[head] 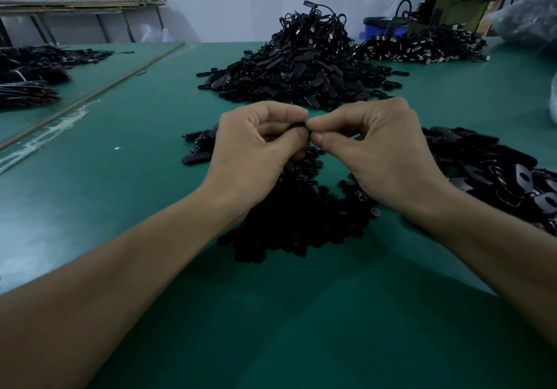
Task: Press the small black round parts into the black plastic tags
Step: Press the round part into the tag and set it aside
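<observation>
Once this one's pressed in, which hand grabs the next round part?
Right, probably. The left hand has its fingers curled round the black tag, so it is busy. The right hand only pinches at the tag's end, with the heap of round parts just below.

Tag [299,125] mostly hidden between left hand [256,147] and right hand [382,150]. Heap [482,162] at right cut off by frame edge.

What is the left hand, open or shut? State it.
Shut: the left hand curls thumb and fingers round a small black piece.
</observation>
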The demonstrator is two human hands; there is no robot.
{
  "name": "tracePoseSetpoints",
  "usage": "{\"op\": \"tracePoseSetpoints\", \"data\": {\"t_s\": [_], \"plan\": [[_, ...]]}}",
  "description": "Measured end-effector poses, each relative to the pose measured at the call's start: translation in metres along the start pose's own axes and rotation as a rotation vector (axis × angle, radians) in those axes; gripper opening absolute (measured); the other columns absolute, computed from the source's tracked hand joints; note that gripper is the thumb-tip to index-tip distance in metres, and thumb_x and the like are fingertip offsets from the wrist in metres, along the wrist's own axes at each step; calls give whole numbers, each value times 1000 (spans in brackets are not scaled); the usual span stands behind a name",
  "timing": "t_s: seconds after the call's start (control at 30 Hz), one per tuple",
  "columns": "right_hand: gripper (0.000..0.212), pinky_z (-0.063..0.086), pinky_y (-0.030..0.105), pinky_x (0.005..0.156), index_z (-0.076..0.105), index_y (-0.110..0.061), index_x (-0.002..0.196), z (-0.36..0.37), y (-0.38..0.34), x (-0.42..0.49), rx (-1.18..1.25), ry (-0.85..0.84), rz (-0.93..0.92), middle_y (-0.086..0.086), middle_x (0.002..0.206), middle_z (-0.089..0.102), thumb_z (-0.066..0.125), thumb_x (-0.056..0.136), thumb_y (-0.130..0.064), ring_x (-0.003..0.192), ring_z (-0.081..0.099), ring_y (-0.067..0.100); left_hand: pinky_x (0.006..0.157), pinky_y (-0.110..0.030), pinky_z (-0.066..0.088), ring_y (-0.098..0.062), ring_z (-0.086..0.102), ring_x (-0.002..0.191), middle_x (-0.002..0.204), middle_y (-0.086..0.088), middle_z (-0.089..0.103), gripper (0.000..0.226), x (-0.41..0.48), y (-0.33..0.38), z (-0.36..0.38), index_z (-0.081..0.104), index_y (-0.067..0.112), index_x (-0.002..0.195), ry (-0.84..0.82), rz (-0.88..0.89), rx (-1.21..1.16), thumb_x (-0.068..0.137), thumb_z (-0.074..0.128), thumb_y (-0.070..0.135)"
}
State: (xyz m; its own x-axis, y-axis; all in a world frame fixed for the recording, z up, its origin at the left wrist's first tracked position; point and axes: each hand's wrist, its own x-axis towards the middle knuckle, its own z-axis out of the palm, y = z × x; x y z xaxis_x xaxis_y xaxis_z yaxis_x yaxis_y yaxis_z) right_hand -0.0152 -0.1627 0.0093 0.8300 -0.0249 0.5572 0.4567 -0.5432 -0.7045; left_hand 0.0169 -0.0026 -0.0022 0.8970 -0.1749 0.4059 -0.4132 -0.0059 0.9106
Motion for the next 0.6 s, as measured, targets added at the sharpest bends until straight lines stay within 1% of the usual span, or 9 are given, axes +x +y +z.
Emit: {"op": "tracePoseSetpoints", "data": {"t_s": [0.1,0.2,0.27,0.33,0.43,0.6], "plan": [[16,49,14,70,77,-27,95,-1,3,1,16,-32,-7,-15,85,68,76,86,-14,78,63,1,67,-22,57,-19,74,74,83,-6,78,16,1,-1,-1,72,16,91,14,-14,-27,85,76,1],[18,54,23,77,76,-32,91,-1,5,1,43,-54,4,-12,88,67,77,86,-14,81,64,7,64,-20,56,-16,72,70,79,-3,78,18,2,-2,-2,72,16,90,10,-32,-42,84,77,0],[21,55,26,75,75,-35,86,-2,7,2,57,-66,16,-13,86,70,76,87,-14,80,65,9,64,-20,56,-13,71,67,77,-2,77,20,4,-2,-3,71,17,92,-13,-37,-26,83,78,0],[18,52,23,69,75,-33,88,-4,8,3,107,-78,57,-11,82,73,74,88,-14,76,66,6,64,-20,56,-11,70,66,76,-2,77,24,4,-2,-5,70,18,95,-48,-41,-19,82,79,1],[15,54,19,69,71,-28,98,-7,11,5,148,-102,123,-3,81,76,75,88,-17,77,71,8,64,-18,55,-9,70,65,75,-2,77,26,5,-1,-7,69,17,100,-90,-51,-30,82,78,-1],[6,53,17,63,73,-20,88,-7,12,6,142,-144,145,-4,72,74,75,87,-14,64,65,4,66,-20,57,-12,72,68,79,-4,78,27,5,-3,-8,68,14,100,-100,-70,-40,81,78,-2]]}}
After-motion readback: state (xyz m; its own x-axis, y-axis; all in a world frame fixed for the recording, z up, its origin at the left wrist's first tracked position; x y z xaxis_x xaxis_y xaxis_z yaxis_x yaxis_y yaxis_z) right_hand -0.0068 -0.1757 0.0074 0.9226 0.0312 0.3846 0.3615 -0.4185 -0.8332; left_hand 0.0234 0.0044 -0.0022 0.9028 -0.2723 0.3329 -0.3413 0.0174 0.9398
